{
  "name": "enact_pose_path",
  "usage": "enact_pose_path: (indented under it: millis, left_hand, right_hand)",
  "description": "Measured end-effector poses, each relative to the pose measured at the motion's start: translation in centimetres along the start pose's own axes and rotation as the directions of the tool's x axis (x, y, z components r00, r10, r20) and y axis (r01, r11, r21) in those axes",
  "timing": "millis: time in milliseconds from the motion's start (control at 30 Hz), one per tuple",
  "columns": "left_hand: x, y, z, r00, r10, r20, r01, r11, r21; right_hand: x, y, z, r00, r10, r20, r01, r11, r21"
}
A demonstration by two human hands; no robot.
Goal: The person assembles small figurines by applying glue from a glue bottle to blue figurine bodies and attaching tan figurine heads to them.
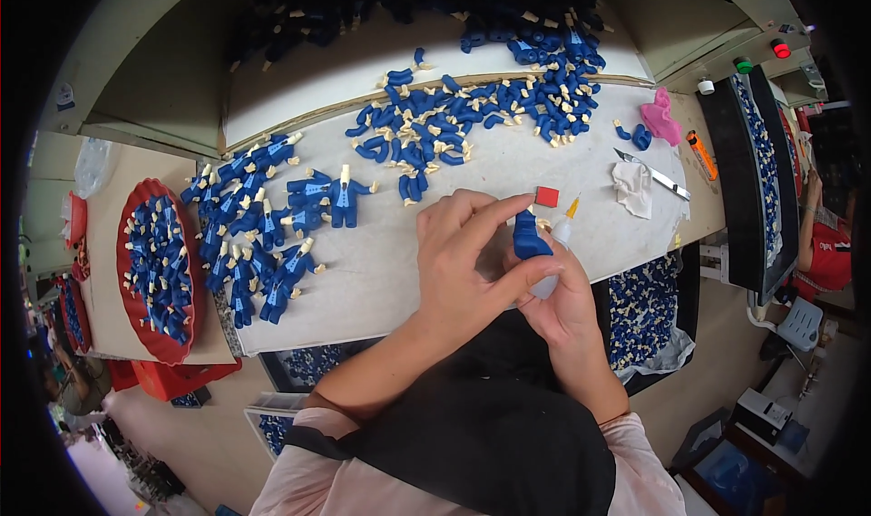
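At the left, a red basin [161,351] is filled with small blue parts, its raised rim probably preventing them from spreading. Next to it, on the table [381,289], many blue figures [270,224] are lying close together; one figure [343,199] at the group's right edge has its arm spread. Further right and behind, loose arm parts [435,126] make a wide heap, perhaps left there to stay within reach. In front of the person, the left hand [463,253] has its fingers closed on a blue arm part [528,235], forefinger at its top end and thumb at its lower end, which appears to keep it steady. The right hand [572,303] meets it from the right, its fingers wrapped around a white bottle [562,229], whose yellow nozzle points upward, maybe to avoid dripping. Just behind lies a red block [546,196]; farther right, a white cloth [632,194] touches a knife [670,185].
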State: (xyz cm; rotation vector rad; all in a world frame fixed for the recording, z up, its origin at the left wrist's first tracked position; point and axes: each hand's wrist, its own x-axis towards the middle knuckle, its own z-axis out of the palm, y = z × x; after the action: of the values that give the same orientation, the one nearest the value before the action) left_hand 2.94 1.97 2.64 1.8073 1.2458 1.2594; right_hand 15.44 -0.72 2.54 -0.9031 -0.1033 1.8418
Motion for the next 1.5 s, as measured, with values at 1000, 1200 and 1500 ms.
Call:
enact_pose_path:
  millis: [1000,1200,1500]
  left_hand:
    - [-0.9,-0.4,0.8,0.951,-0.259,0.169,0.308,0.741,-0.597]
    - [-1.4,0.0,1.2,0.957,-0.27,0.107,0.282,0.78,-0.558]
    - [-1.6,-0.1,1.6,0.982,-0.185,0.039,0.184,0.887,-0.423]
  right_hand:
    - [-1.1,-1.5,0.4,0.726,-0.619,0.299,0.549,0.26,-0.794]
    - [-1.3,-2.0,0.6,0.698,-0.612,0.373,0.482,0.016,-0.876]
    - [-1.0,-1.8,-0.3,0.724,-0.594,0.35,0.516,0.129,-0.847]
